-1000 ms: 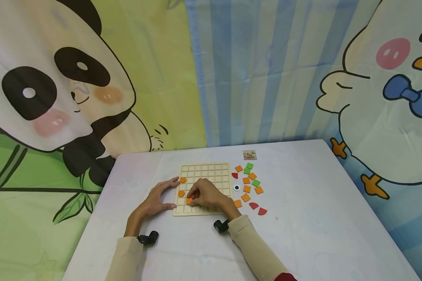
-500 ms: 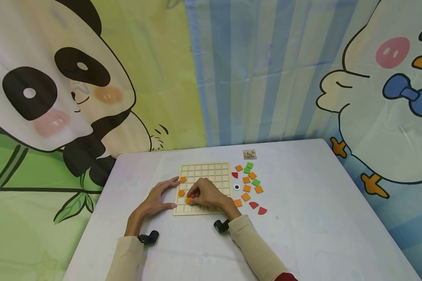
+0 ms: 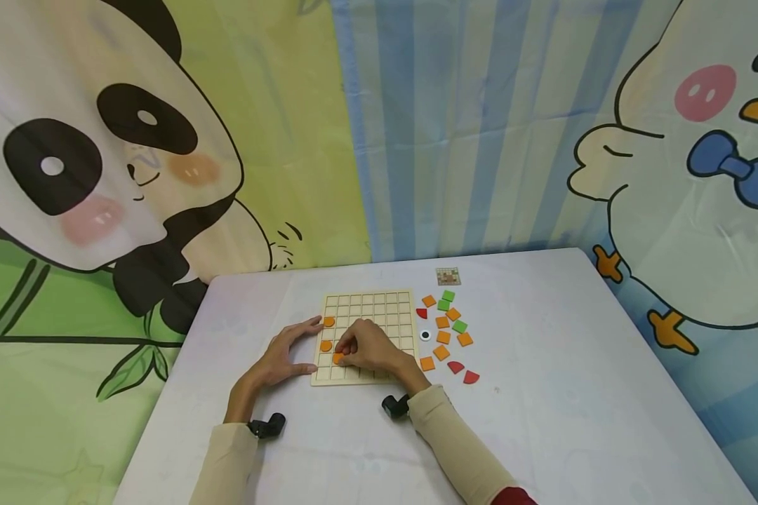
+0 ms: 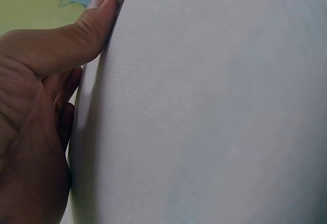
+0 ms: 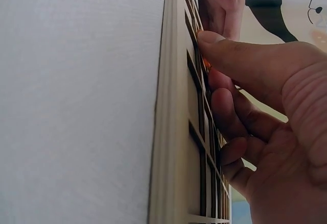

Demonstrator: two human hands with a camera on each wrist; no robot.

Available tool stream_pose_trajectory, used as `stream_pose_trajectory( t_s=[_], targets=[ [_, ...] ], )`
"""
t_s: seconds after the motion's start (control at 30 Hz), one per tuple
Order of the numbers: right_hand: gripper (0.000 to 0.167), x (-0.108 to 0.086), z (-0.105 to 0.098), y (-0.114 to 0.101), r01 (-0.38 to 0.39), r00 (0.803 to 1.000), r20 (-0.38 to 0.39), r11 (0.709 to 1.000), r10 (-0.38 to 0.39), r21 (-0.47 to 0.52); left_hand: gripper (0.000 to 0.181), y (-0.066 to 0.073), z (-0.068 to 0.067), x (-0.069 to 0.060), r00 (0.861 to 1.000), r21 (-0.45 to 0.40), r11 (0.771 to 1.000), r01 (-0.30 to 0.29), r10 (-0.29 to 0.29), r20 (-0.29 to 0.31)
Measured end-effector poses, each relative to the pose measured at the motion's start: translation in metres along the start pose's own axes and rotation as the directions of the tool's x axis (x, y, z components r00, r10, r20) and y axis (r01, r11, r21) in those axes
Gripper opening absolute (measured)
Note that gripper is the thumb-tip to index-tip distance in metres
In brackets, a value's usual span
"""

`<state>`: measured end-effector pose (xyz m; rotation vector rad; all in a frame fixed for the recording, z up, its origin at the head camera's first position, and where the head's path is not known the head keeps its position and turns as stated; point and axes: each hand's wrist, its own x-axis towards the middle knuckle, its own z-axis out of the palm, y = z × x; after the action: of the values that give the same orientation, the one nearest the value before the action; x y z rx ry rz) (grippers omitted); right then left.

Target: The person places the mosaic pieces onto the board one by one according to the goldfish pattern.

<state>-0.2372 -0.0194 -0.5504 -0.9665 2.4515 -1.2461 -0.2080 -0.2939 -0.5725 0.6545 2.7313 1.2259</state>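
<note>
On my head view, the right hand (image 3: 374, 349) pinches a flat, smooth orange piece (image 3: 337, 358) between thumb and fingers, low on the left part of a pale, wood-like square board (image 3: 385, 300) scored into a grid. The fingers cover much of that piece, so I can't tell its full outline. My right wrist view shows the grid's dark grooves and the board's ridged, straight edge. The left hand (image 3: 276, 363) lies open, thumb and fingers spread apart, their tips against the board's left edge. Two roundish orange pieces (image 3: 326, 346) sit on the board near that edge.

Just right of the board I see flat orange squares (image 3: 443, 337), small green four-sided tiles (image 3: 460, 327), red wedges with one curved side (image 3: 471, 377) and a white disc with a black centre (image 3: 425, 335). Under everything spreads a matte white cloth (image 3: 543, 351), finely textured up close.
</note>
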Motion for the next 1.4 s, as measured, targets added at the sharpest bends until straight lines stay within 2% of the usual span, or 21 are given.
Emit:
stream_pose_trajectory(
  t_s=[0.43, 0.67, 0.9, 1.17, 1.4],
  targets=[
    [0.021, -0.003, -0.007, -0.002, 0.013, 1.0, 0.003, 1.0, -0.013, 0.025, 0.086, 0.001, 0.0, 0.002, 1.0, -0.01, 1.0, 0.002, -0.002, 0.004],
    [0.025, -0.011, -0.02, -0.001, 0.032, 0.999, -0.009, 0.999, -0.031, 0.039, 0.087, 0.001, 0.0, 0.002, 1.0, 0.009, 1.0, 0.012, -0.012, 0.001],
    [0.025, -0.02, -0.034, 0.005, -0.02, 0.999, -0.039, 0.999, 0.021, 0.042, 0.088, 0.001, 0.0, 0.003, 1.0, 0.006, 1.0, 0.023, -0.023, 0.003],
    [0.025, -0.03, -0.046, 0.013, -0.018, 0.997, -0.08, 1.0, 0.017, -0.011, 0.087, -0.001, 0.0, 0.0, 1.0, 0.005, 1.0, -0.004, 0.004, -0.007],
    [0.026, -0.038, -0.055, 0.021, -0.055, 0.993, -0.1, 0.998, 0.056, 0.017, 0.088, -0.003, 0.001, 0.0, 1.0, 0.002, 1.0, 0.008, -0.008, -0.006]
  ],
)
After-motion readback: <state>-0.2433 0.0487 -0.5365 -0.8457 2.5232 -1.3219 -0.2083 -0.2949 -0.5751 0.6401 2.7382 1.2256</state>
